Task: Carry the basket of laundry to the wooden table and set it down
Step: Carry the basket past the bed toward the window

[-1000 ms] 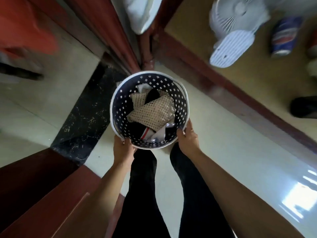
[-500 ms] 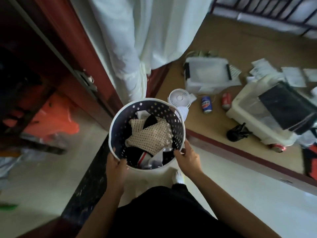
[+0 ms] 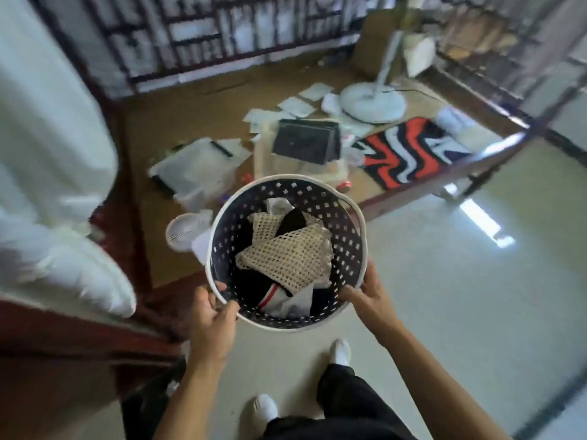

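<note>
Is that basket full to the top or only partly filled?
Partly filled. The clothes lie low inside the basket, and its perforated inner wall shows bare above them all round.

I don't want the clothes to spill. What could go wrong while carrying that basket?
1. Both hands, left and right, hold only the near rim of the basket, so it might tip forward and drop the clothes.
2. The platform ahead is crowded with a small fan, a clear box and papers, so there may be little room to set it down.
</note>
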### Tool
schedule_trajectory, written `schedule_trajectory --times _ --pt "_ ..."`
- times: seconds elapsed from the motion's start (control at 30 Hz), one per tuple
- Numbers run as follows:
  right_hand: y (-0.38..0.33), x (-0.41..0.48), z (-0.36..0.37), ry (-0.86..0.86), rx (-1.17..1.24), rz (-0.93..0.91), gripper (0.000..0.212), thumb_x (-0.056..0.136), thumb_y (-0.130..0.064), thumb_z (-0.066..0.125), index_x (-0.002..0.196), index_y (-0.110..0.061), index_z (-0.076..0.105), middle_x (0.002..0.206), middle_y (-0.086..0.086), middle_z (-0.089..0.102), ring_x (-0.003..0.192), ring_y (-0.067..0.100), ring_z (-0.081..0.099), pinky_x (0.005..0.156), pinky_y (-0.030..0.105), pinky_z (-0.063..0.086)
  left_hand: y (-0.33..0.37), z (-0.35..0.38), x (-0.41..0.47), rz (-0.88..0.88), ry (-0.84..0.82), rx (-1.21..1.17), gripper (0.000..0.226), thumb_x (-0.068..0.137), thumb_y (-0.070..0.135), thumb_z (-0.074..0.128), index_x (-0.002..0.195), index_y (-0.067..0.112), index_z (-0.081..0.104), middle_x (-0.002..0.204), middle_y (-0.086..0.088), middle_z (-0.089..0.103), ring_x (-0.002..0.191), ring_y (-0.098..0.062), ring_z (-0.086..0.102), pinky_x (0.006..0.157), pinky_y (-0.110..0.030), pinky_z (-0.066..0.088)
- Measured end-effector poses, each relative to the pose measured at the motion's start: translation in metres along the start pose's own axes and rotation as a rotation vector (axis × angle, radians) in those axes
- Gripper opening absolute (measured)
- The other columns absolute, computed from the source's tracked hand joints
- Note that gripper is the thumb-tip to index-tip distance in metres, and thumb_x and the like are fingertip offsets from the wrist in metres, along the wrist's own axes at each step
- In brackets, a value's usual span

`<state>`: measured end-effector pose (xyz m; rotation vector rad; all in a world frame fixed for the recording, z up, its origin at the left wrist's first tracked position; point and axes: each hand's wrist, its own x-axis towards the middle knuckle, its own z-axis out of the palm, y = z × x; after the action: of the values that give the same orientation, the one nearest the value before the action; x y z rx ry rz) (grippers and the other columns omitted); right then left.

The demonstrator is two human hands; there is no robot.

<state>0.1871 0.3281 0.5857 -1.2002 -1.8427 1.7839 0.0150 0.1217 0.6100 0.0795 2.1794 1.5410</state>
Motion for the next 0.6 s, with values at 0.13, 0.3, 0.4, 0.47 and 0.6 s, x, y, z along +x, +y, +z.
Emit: schedule_trajectory --times 0.13,0.3,0.4,0.47,0.6 --pt "0.001 -0.028 -0.087 0.342 0.205 0.018 0.050 0.070 -0.017 0.065 0.113 -0.040 0.054 0.115 -0.012 0.062 0.105 0.011 0.060 0.090 0.023 0.053 0.044 0.071 -0.008 0.192 -0.277 0.212 0.028 0.075 0.017 0.059 0.100 0.029 0.056 0.089 -0.011 0.069 0.079 -0.032 0.065 0.078 -0.047 0.052" --pt "0.028 -0.054 -0.191 0.548 0.361 0.000 0.052 0.072 -0.016 0.062 0.118 -0.039 0.057 0.118 -0.010 0.066 0.106 0.011 0.064 0.096 0.034 0.053 0.079 0.196 -0.028 0.387 -0.469 0.353 0.040 0.072 0.029 0.054 0.106 0.050 0.059 0.094 0.007 0.072 0.091 -0.032 0.068 0.088 -0.056 0.055" --pt "0.048 -0.065 -0.259 0.601 0.371 0.018 0.070 0.074 -0.017 0.062 0.142 -0.030 0.054 0.127 -0.008 0.069 0.107 0.002 0.069 0.091 0.027 0.054 0.096 0.278 -0.062 0.441 -0.569 0.298 0.037 0.075 0.014 0.052 0.100 0.038 0.065 0.094 0.004 0.072 0.086 -0.020 0.064 0.090 -0.054 0.055" --pt "0.060 -0.071 -0.305 0.653 0.366 0.020 0.075 0.076 -0.018 0.061 0.149 -0.031 0.049 0.131 -0.006 0.069 0.112 0.007 0.069 0.091 0.027 0.056 0.107 0.331 -0.083 0.442 -0.647 0.267 0.046 0.078 0.010 0.053 0.111 0.039 0.068 0.094 0.012 0.074 0.086 -0.012 0.065 0.088 -0.043 0.055" --pt "0.064 -0.074 -0.379 0.753 0.371 0.011 0.078 0.077 -0.015 0.059 0.152 -0.031 0.044 0.126 -0.008 0.067 0.097 -0.008 0.069 0.078 0.017 0.058 0.130 0.418 -0.116 0.429 -0.785 0.206 0.053 0.079 0.005 0.057 0.107 0.047 0.070 0.083 0.020 0.074 0.077 -0.003 0.065 0.075 -0.022 0.054"
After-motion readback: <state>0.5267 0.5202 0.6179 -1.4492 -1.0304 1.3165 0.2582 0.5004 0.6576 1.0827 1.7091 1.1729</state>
